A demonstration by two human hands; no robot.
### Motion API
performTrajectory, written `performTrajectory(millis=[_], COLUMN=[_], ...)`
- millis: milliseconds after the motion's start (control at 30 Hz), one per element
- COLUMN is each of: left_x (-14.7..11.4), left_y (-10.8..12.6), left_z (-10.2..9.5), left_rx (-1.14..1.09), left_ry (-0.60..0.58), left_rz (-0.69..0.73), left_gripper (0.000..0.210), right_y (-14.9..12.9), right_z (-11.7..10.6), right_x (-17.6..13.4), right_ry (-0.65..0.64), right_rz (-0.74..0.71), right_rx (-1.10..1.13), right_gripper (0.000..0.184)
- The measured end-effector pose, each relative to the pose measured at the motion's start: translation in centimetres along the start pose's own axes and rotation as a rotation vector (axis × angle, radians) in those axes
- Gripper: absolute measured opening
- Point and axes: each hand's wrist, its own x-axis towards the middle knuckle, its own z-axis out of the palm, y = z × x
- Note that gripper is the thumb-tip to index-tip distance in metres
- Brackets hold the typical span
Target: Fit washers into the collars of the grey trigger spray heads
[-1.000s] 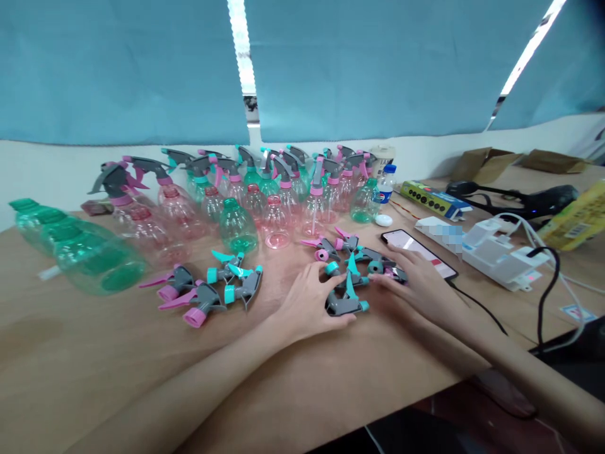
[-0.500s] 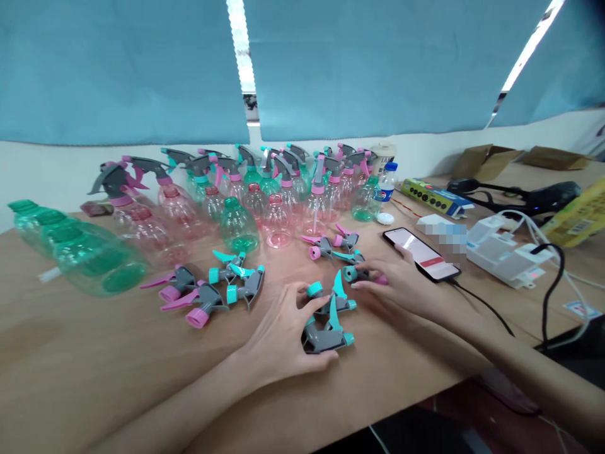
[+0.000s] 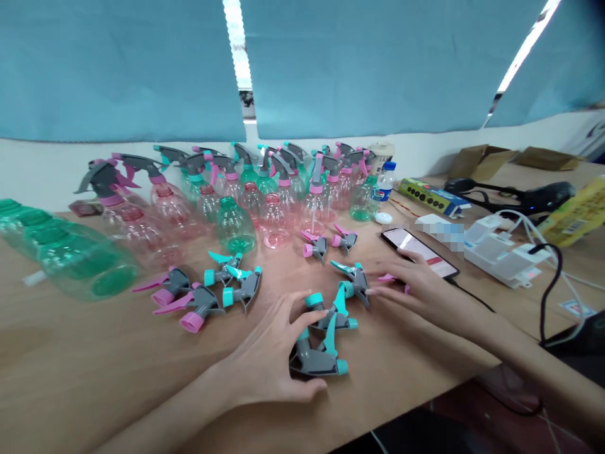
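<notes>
My left hand (image 3: 265, 353) is spread, thumb and fingers apart, around two grey spray heads with teal parts: a nearer one (image 3: 316, 360) and a farther one (image 3: 326, 320). It touches them without a visible closed grip. Bent fingers of my right hand (image 3: 418, 287) close over a pink-and-grey spray head (image 3: 387, 277), mostly hidden beneath them. Just left of those fingertips lies a teal spray head (image 3: 358, 282). Beyond it lie two pink spray heads (image 3: 314, 246). Left of my left hand lie two teal spray heads (image 3: 244, 287) and two pink ones (image 3: 203, 306).
Several pink and green bottles (image 3: 276, 221), many with spray heads fitted, stand along the back. Green bottles (image 3: 85, 258) stand at left. A phone (image 3: 416, 249), a power strip (image 3: 501, 246) with cables, a Pepsi bottle (image 3: 386, 183) and cardboard boxes (image 3: 479, 161) are to the right.
Both spray heads by my left hand have shifted nearer and farther apart. My right hand has moved right with the pink spray head, away from the teal one, which has turned.
</notes>
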Motion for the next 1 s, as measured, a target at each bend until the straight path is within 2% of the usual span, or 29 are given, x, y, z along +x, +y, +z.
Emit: performTrajectory(millis=[67,100,133,200,267,333,400,533,633,767,833,933,1000], left_x=[0.1,0.3,0.7,2.2,4.4,6.9,9.2,11.3,10.9,8.3,6.1,2.5,0.8], left_y=[-0.2,-0.4,-0.5,-0.8,-0.9,-0.6,-0.1,1.0,0.9,0.4,0.6,1.7,2.2], left_z=[-0.1,-0.2,-0.3,-0.6,-0.8,-0.8,-0.3,0.7,0.2,-1.5,-1.9,-1.2,-0.2], left_rx=[-0.011,-0.015,-0.017,-0.006,0.049,0.12,0.166,0.182,0.165,0.086,0.086,0.153,0.2], left_ry=[0.022,0.055,0.1,0.202,0.283,0.231,0.167,0.045,0.036,0.232,0.262,0.149,0.059], left_rz=[-0.014,-0.04,-0.077,-0.148,-0.18,-0.162,-0.141,-0.064,-0.06,-0.215,-0.231,-0.159,-0.144], left_gripper=[0.084,0.081,0.074,0.056,0.045,0.037,0.044,0.047,0.044,0.043,0.049,0.082,0.099], right_y=[1.7,2.4,3.0,4.0,4.8,5.6,6.3,6.8,6.4,5.6,5.3,4.7,4.3], right_z=[0.2,0.4,0.8,1.7,2.5,3.0,3.4,3.9,4.1,4.1,4.1,4.2,4.4], right_x=[-1.2,-1.8,-2.3,-3.2,-3.4,-2.8,-1.8,0.7,2.2,3.7,4.2,4.8,5.2], right_ry=[0.144,0.155,0.108,0.029,0.031,0.08,0.112,0.134,0.127,0.129,0.137,0.119,0.095], right_rz=[0.054,0.062,0.046,0.034,0.027,0.023,0.019,-0.013,-0.041,-0.071,-0.064,-0.01,0.034], right_rx=[-0.083,-0.102,-0.09,-0.062,-0.048,-0.036,-0.046,-0.074,-0.053,-0.008,0.001,0.011,0.042], right_gripper=[0.046,0.058,0.063,0.054,0.04,0.035,0.036,0.039,0.039,0.037,0.042,0.064,0.071])
